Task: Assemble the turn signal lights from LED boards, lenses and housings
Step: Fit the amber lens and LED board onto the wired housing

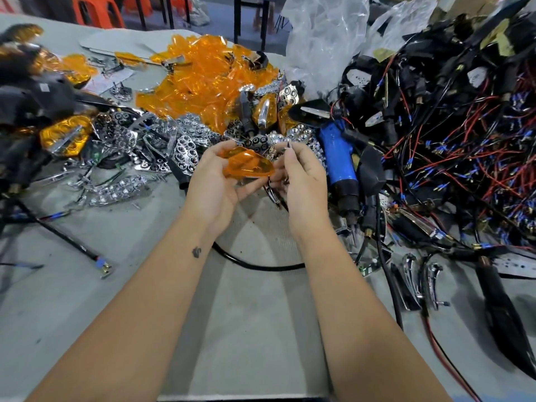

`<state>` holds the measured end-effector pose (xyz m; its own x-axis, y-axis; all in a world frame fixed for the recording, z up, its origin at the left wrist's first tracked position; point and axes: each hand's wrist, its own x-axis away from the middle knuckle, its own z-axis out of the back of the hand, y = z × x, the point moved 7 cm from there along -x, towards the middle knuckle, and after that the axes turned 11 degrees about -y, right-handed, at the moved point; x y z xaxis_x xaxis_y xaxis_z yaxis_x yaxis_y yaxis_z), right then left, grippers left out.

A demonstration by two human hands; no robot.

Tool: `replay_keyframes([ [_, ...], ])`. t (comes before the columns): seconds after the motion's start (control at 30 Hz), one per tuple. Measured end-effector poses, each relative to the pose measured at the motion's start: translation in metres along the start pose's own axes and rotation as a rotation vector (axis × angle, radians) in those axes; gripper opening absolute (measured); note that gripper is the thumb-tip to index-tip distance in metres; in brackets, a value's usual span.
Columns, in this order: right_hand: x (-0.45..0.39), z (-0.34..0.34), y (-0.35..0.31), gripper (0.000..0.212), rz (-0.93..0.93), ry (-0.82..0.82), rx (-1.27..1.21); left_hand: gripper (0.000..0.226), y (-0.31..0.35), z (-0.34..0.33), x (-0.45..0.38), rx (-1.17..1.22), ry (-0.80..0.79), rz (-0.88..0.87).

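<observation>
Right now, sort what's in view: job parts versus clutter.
Job: orange lens held in left hand; right hand; orange lens pile; chrome reflectors; wired housings.
Lying about: blue power tool; plastic bags; orange stools.

Two bare forearms, no sleeves, no watch or bracelet at either wrist. Small dark tattoo point(197, 252) on the left forearm, just below the wrist, toward 6 o'clock from the left hand point(216, 181). Right hand point(301, 181) bare, no rings visible, nails short.
</observation>
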<state>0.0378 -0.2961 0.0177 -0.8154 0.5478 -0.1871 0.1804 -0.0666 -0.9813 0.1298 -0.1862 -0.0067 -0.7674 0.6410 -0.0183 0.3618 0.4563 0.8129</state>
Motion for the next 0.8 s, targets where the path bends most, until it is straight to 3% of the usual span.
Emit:
replay_keyframes([
  [0.17, -0.002, -0.005, 0.005, 0.028, -0.030, -0.050, -0.122, 0.041, -0.002, 0.006, 0.000, -0.257, 0.128, -0.023],
  [0.3, 0.001, -0.012, 0.004, 0.027, -0.023, -0.079, -0.010, 0.031, 0.006, 0.007, 0.005, -0.387, 0.183, -0.089],
  [0.37, 0.003, -0.017, 0.002, 0.024, -0.015, -0.107, 0.074, 0.031, 0.013, 0.008, 0.009, -0.399, 0.217, -0.139],
  [0.5, 0.006, -0.020, -0.001, 0.012, -0.015, -0.129, 0.017, 0.024, 0.023, 0.003, 0.012, -0.355, 0.172, -0.241],
  [0.67, 0.003, -0.015, 0.002, 0.009, -0.017, -0.124, -0.155, 0.039, 0.030, -0.020, 0.019, -0.973, 0.057, -0.412],
  [0.8, -0.001, -0.012, 0.001, 0.018, -0.011, -0.092, -0.365, 0.036, 0.030, -0.028, 0.019, -1.198, 0.079, -0.487],
])
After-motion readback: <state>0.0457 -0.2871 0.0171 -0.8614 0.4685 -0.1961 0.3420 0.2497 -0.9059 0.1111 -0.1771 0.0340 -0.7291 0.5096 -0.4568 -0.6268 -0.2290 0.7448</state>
